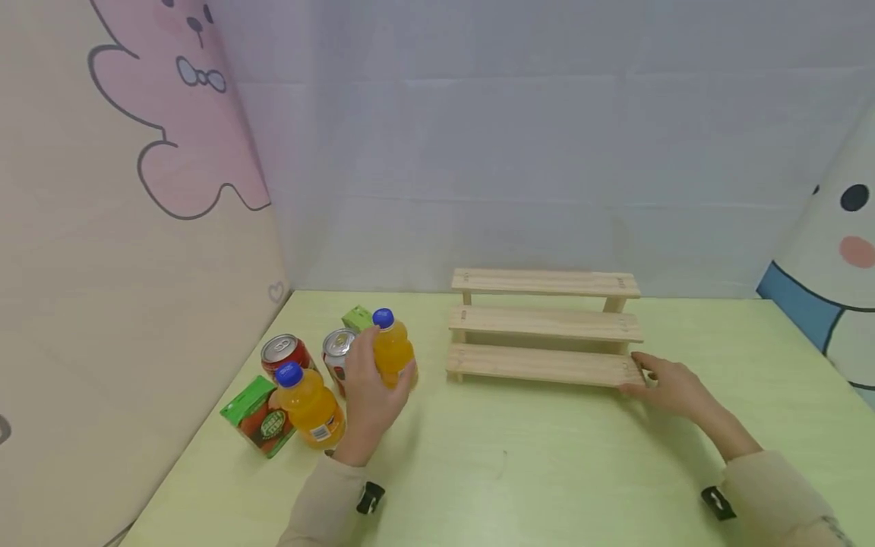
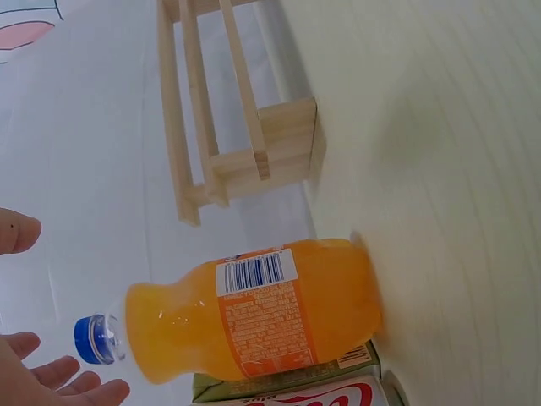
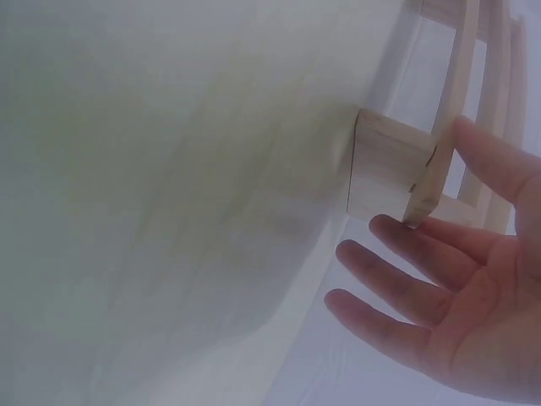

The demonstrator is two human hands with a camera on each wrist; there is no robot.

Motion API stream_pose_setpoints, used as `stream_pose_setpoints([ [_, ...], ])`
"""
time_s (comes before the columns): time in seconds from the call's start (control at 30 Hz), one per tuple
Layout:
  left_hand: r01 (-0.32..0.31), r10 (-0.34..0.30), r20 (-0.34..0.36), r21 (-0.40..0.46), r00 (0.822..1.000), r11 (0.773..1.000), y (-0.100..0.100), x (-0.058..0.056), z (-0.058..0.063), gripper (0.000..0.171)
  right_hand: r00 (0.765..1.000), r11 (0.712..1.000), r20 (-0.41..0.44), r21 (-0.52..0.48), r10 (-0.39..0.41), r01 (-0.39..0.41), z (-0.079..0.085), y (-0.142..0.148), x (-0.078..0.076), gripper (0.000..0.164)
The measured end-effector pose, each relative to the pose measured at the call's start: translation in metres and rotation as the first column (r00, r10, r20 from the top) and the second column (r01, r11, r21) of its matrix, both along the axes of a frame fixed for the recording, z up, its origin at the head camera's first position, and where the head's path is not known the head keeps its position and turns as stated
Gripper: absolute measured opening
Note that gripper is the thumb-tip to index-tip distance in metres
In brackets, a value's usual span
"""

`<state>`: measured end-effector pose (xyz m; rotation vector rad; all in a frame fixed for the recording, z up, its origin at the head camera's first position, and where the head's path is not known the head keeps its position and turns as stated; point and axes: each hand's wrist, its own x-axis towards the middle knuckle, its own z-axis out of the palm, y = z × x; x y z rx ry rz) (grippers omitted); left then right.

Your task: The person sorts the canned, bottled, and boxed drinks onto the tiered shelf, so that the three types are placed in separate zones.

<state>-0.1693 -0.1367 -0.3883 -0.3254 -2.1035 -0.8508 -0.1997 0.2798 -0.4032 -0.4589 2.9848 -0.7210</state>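
Nearest the camera, there was the left sleeve [image 1: 321,501], low on the near-left side of the wooden rack [image 1: 540,366], and look what a crowd of drinks stood beyond it! Farthest left of the rack sat a fruit-print carton [image 1: 261,418], then a red can [image 1: 287,353], the front orange bottle [image 1: 311,409] and a silver-topped can [image 1: 338,355], bunched together, one would guess, to keep everything within one arm's range. Closer in to the rack came the left hand [image 1: 374,391], and no, no grip there: thumb and fingers stood apart around the blue cap [image 2: 91,340], a spread that seemed to suit a narrow neck. Behind that hand, a small green carton [image 1: 357,318] just peeked out. And the rear orange bottle [image 1: 394,351]? Upright on the table [image 1: 513,471], just left of the rack; whether it touched its neighbours, you couldn't tell.

On to the rack itself, three tiers climbing away from the camera, presumably so nothing behind would be hidden. At its right end, the right hand [image 1: 673,389] had thumb and finger pinched on the lowest plank [image 1: 540,365], the other fingers splayed; likely steadying a light frame. Last, right of the rack, the right sleeve [image 1: 775,494].
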Motion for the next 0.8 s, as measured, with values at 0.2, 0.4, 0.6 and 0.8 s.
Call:
stream_pose_setpoints([
  [0.2,-0.028,0.021,0.14,0.048,0.99,0.998,-0.002,-0.006,0.004,0.07,1.0,0.999,0.026,-0.04,0.011,-0.01,0.001,0.004,-0.001,0.071],
  [0.4,-0.051,0.006,0.364,0.114,0.931,0.992,-0.001,-0.012,0.007,0.082,0.997,0.996,0.077,-0.085,0.022,-0.016,0.0,0.008,-0.004,0.069],
  [0.6,-0.064,-0.004,0.452,0.136,0.892,0.989,0.0,-0.022,0.003,0.091,0.995,0.992,0.099,-0.124,0.015,-0.002,-0.002,0.01,-0.005,0.063],
  [0.8,-0.11,0.072,0.472,0.054,0.879,0.992,0.0,-0.029,0.003,0.082,0.994,0.992,0.112,-0.125,-0.004,0.018,-0.001,0.009,-0.007,0.064],
])
